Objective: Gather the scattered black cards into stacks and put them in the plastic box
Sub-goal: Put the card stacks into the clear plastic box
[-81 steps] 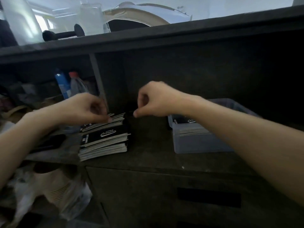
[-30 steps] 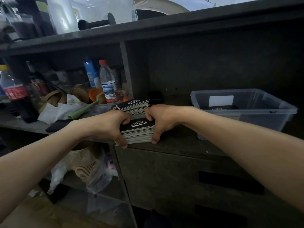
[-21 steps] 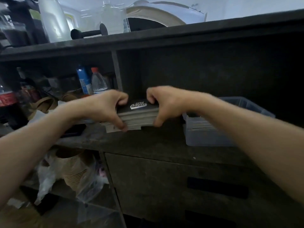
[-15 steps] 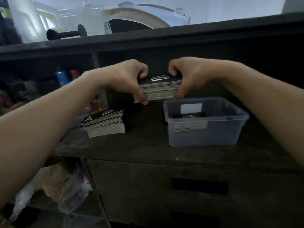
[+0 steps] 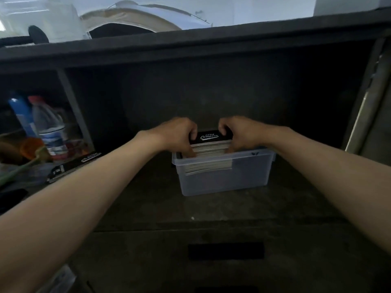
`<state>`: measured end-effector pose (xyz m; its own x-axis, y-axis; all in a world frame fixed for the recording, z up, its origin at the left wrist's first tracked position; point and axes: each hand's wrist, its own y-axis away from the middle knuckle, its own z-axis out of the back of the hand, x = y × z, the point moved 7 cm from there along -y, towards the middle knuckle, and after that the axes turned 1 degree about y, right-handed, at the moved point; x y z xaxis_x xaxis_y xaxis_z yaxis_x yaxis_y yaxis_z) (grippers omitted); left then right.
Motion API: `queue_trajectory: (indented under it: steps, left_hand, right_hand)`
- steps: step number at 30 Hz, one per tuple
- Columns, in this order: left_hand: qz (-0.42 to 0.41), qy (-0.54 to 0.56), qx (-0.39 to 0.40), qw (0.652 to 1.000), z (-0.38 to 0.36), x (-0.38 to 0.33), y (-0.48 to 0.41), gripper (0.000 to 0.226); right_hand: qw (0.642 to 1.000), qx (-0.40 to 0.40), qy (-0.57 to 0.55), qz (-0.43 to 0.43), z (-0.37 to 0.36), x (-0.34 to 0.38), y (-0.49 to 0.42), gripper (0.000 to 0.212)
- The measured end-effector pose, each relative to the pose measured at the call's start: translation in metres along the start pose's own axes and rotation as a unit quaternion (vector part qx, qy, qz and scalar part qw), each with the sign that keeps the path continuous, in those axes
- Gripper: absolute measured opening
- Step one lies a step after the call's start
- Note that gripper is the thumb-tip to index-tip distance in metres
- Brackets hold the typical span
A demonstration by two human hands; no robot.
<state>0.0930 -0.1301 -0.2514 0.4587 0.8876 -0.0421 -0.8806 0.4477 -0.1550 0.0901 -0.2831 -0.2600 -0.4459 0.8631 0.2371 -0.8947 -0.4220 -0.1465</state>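
Half a second ago the stack of black cards [image 5: 209, 142] was held above the clear plastic box [image 5: 249, 176]; now it sits lowered into the box's left side, on top of cards already inside. The left hand [image 5: 178, 136] and right hand [image 5: 239, 134] clamp its two ends, fingers curled over the top and thumbs on the near edge. The top card bears a white script logo, too blurred to read. Another black stack [image 5: 72, 167] lies on the shelf [image 5: 148, 197] to the left, its white print unreadable.
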Motion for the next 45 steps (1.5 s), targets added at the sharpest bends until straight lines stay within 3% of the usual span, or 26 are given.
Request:
queue_trajectory:
  steps: [4,7,9,13,17,24,28,31,33,36,39,42,45]
  left_hand:
    - [-0.006,-0.056,-0.01,0.998,0.005,0.0,-0.003,0.046]
    - [0.015,0.005,0.023,1.0,0.0,0.005,-0.005,0.05]
    - [0.024,0.028,0.028,0.999,0.0,0.006,-0.008,0.053]
    - [0.031,0.035,0.061,0.997,-0.005,0.005,-0.013,0.054]
    - [0.038,0.016,0.069,0.997,-0.008,0.004,-0.018,0.054]
    - [0.034,0.027,0.056,0.997,-0.01,0.006,-0.021,0.065]
    - [0.037,0.036,0.055,0.997,-0.009,0.008,-0.018,0.07]
    - [0.07,0.099,0.047,0.991,0.003,0.018,-0.008,0.068]
    - [0.1,0.149,-0.014,0.984,0.029,0.038,0.01,0.057]
    - [0.138,0.17,-0.056,0.974,0.063,0.088,0.059,0.037]
    - [0.193,0.14,0.01,0.971,0.063,0.139,0.119,0.046]
    - [0.255,0.109,0.033,0.96,0.053,0.176,0.163,0.068]
    - [0.28,0.076,0.074,0.954,0.037,0.198,0.186,0.065]
  right_hand:
    - [0.993,-0.057,0.1,-0.032,0.014,0.0,0.003,0.053]
    - [0.983,-0.019,0.132,-0.13,0.016,-0.009,0.007,0.053]
    - [0.984,0.012,0.095,-0.149,0.007,-0.01,0.005,0.047]
    - [0.99,-0.007,0.01,-0.141,-0.002,-0.011,0.0,0.04]
    - [0.99,-0.01,0.037,-0.136,0.0,-0.01,0.003,0.038]
    - [0.991,0.001,0.11,-0.079,0.003,0.016,-0.004,0.062]
    - [0.988,0.038,0.1,-0.109,0.007,0.017,-0.001,0.056]
    - [0.969,-0.024,0.195,-0.151,0.029,0.025,0.009,0.059]
    - [0.957,-0.11,0.227,-0.146,0.045,0.045,0.013,0.052]
    - [0.973,-0.203,0.109,-0.008,0.046,0.096,0.008,0.032]
    - [0.989,-0.102,-0.02,0.104,0.015,0.15,-0.015,0.043]
    - [0.987,0.032,-0.013,0.156,-0.027,0.198,-0.048,0.065]
    - [0.98,0.11,-0.014,0.164,-0.061,0.229,-0.08,0.065]
